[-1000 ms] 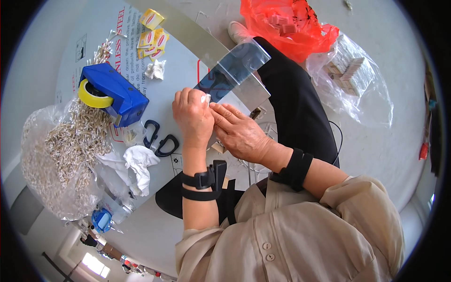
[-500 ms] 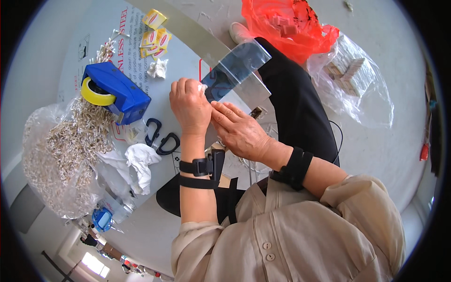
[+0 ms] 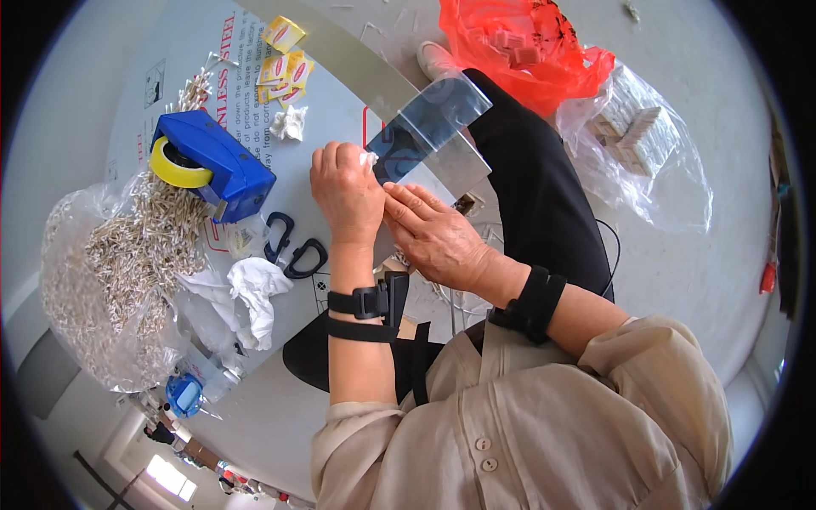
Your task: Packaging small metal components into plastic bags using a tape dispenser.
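First: Start at the hands.
Second: Item, left hand (image 3: 347,189): back upward, fingers curled in tightly, a white scrap (image 3: 368,159) pinched at the index-finger side. Whether the fist covers anything more, I cannot tell. Item, right hand (image 3: 438,234): palm down, fingers together and nearly straight, fingertips against the left hand's thumb side. Its underside is hidden, so I cannot tell whether it has hold of anything.
First: Just beyond the scrap?
Second: A glossy bluish panel (image 3: 429,127), at the table edge.
First: Next, on the table (image 3: 327,115)?
Second: Scissors (image 3: 306,260), black loop handles showing, left of the wrist. A small white tuft (image 3: 289,123), crumpled. Then yellow packets (image 3: 285,75), several overlapping. A blue tape dispenser (image 3: 225,170), with a yellow roll (image 3: 178,168). A white crumpled tissue (image 3: 257,293), nearer the person than the dispenser.
First: And farthest off?
Second: On the left, a clear bag of swabs (image 3: 127,272), heaped and spilling out beneath the dispenser. On the floor, past the black trouser leg (image 3: 540,174), a red bag (image 3: 561,81) containing pinkish blocks (image 3: 524,55); alongside it, a transparent bag (image 3: 690,191) of white bundles (image 3: 642,136).
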Demonstrator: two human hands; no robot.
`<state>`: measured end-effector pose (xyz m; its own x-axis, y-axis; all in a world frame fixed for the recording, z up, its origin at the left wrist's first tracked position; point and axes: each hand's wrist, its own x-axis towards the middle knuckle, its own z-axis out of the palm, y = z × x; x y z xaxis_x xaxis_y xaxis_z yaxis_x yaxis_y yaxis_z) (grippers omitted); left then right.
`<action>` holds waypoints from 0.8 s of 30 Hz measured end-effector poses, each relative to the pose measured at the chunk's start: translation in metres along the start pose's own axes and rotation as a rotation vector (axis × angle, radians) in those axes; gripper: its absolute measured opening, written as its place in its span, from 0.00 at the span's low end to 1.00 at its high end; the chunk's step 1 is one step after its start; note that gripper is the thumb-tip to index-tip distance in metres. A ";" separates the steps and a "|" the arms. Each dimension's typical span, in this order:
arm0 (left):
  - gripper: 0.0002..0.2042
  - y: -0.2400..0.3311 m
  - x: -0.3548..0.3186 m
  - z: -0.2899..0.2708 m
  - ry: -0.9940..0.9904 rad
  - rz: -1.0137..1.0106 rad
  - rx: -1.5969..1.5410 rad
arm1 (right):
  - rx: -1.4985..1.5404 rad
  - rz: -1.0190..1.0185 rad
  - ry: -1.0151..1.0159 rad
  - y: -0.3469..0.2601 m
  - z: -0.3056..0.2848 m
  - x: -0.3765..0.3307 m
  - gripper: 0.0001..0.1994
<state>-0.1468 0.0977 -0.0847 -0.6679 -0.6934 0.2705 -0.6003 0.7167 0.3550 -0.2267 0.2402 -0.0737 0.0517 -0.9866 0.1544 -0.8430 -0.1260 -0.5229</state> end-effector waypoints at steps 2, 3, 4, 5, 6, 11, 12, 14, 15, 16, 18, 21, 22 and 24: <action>0.07 0.005 -0.011 -0.005 -0.070 0.013 -0.043 | 0.038 0.007 -0.052 0.002 -0.001 -0.001 0.25; 0.07 0.007 -0.014 -0.005 -0.142 0.025 -0.085 | 0.033 0.014 -0.052 0.004 -0.001 -0.002 0.25; 0.07 0.008 -0.010 -0.001 -0.144 0.030 -0.093 | 0.010 0.020 -0.071 0.006 -0.002 -0.004 0.25; 0.07 0.006 -0.006 -0.004 -0.104 0.045 -0.047 | -0.003 0.010 -0.087 0.004 -0.003 -0.003 0.25; 0.06 0.004 -0.002 -0.006 -0.064 0.059 -0.002 | 0.001 0.003 -0.085 0.002 -0.003 -0.001 0.25; 0.06 -0.003 0.002 -0.009 -0.073 0.062 -0.001 | 0.022 -0.001 -0.019 0.001 0.000 -0.001 0.26; 0.06 0.000 -0.002 -0.009 -0.145 0.084 -0.020 | 0.017 0.006 -0.019 0.003 -0.001 -0.002 0.26; 0.06 0.001 -0.009 -0.011 -0.158 0.106 -0.037 | 0.004 0.008 -0.091 0.005 -0.004 -0.003 0.27; 0.06 0.000 -0.011 -0.011 -0.171 0.122 -0.049 | 0.002 0.008 -0.089 0.005 -0.004 -0.003 0.27; 0.06 -0.001 -0.008 -0.008 -0.169 0.124 -0.050 | -0.008 0.013 -0.068 0.005 -0.004 -0.002 0.27; 0.06 -0.004 -0.003 -0.008 -0.068 0.083 0.004 | -0.006 0.007 -0.049 -0.001 -0.002 -0.001 0.26; 0.06 -0.002 0.001 -0.005 -0.019 0.014 0.036 | 0.001 0.000 -0.006 -0.001 0.001 0.000 0.26; 0.06 -0.001 -0.003 -0.007 -0.020 0.013 0.037 | 0.012 0.006 -0.007 -0.001 0.002 -0.001 0.26; 0.06 0.003 -0.008 -0.008 -0.152 0.015 -0.018 | 0.013 0.022 -0.006 0.004 0.000 -0.002 0.27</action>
<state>-0.1403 0.1045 -0.0788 -0.7364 -0.6623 0.1382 -0.5827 0.7247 0.3678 -0.2296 0.2418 -0.0763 0.0361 -0.9898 0.1378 -0.8371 -0.1053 -0.5369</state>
